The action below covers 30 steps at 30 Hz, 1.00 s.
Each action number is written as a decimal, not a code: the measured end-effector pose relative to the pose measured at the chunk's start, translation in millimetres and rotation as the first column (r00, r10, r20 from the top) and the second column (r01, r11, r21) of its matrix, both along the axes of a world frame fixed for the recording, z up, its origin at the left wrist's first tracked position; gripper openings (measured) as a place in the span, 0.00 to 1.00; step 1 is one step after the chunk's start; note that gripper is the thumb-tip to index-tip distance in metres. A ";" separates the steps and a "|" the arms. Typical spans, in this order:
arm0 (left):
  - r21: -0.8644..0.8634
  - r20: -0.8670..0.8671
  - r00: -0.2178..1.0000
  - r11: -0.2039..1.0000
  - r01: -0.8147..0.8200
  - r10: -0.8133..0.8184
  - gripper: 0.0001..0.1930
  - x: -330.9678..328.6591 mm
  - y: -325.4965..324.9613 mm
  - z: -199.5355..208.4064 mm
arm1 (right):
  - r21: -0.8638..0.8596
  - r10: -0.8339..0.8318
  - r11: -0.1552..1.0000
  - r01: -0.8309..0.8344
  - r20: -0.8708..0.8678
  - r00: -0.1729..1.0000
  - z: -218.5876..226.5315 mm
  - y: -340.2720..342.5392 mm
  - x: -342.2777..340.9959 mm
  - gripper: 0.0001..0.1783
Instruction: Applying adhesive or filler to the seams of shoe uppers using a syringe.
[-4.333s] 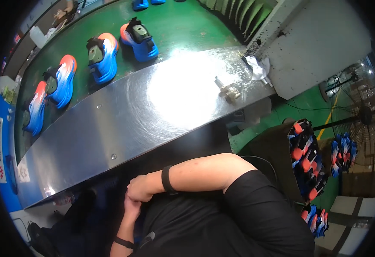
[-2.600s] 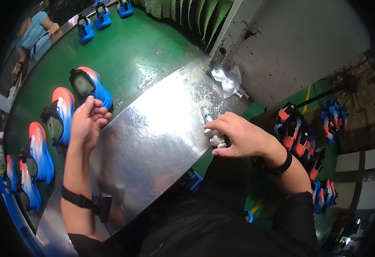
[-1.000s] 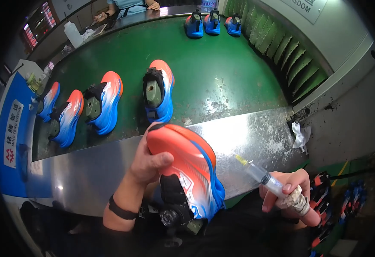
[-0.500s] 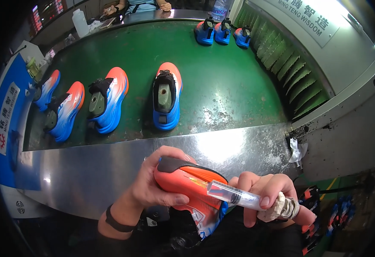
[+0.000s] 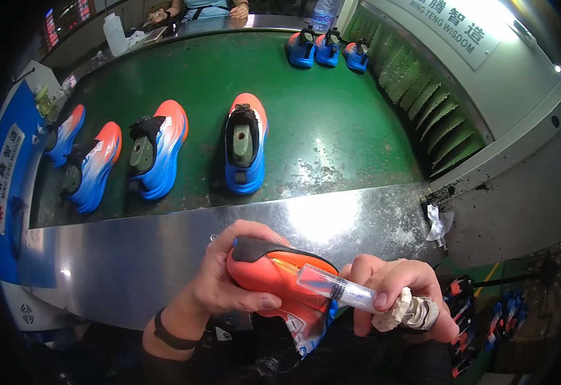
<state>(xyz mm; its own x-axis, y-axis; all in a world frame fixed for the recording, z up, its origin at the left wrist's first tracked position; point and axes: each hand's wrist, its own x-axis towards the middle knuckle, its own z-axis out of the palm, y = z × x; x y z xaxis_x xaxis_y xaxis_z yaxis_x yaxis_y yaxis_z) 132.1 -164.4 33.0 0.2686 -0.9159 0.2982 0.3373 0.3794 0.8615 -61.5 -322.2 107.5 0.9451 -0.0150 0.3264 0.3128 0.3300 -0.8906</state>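
An orange-and-blue sneaker (image 5: 255, 273) is in my left hand (image 5: 219, 279), tilted on its side above the metal ledge. The fingers wrap round its toe end, with the thumb on the upper. My right hand (image 5: 399, 285) grips a clear plastic syringe (image 5: 335, 287) with a yellowish tip. That tip lies along the line where the orange upper meets the sole, close to the toe. Wadded whitish material (image 5: 408, 312) is wrapped round the syringe's rear end, against my right palm. Whether anything comes out of the tip cannot be made out.
Several matching sneakers stand on the green conveyor belt (image 5: 331, 128), the nearest (image 5: 245, 144) just beyond the metal ledge (image 5: 133, 256). Green strip curtains (image 5: 415, 90) hang at a machine opening on the right. Across the belt sits another person (image 5: 213, 9), near a white bottle (image 5: 115, 35).
The syringe has slid a little leftward along the sneaker's edge, toward the toe. My left hand keeps its hold on the sneaker. The whole view has shifted slightly.
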 end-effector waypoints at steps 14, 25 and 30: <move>0.082 -0.032 0.991 0.989 -0.123 0.126 0.38 -2.9 0.1 -4.0 | 0.200 0.024 0.979 -0.036 0.061 0.998 -15.9 0.3 -9.2 0.44; 0.122 -0.083 0.984 0.981 -0.148 0.159 0.38 -1.1 -2.9 -5.7 | 0.189 -0.014 0.982 0.008 0.026 1.000 -27.2 -0.8 -24.1 0.43; 0.214 -0.156 0.969 0.965 -0.154 0.190 0.40 -6.1 -4.5 1.5 | 0.190 -0.036 0.981 0.030 0.027 0.999 -34.0 -1.4 -31.2 0.44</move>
<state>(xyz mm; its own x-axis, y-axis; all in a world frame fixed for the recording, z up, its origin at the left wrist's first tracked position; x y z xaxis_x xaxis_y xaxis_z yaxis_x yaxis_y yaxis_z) 126.0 -168.9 34.4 0.4587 -0.8872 0.0497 0.4327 0.2719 0.8596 -92.7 -323.6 73.6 0.9327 -0.1100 0.3435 0.3524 0.4807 -0.8030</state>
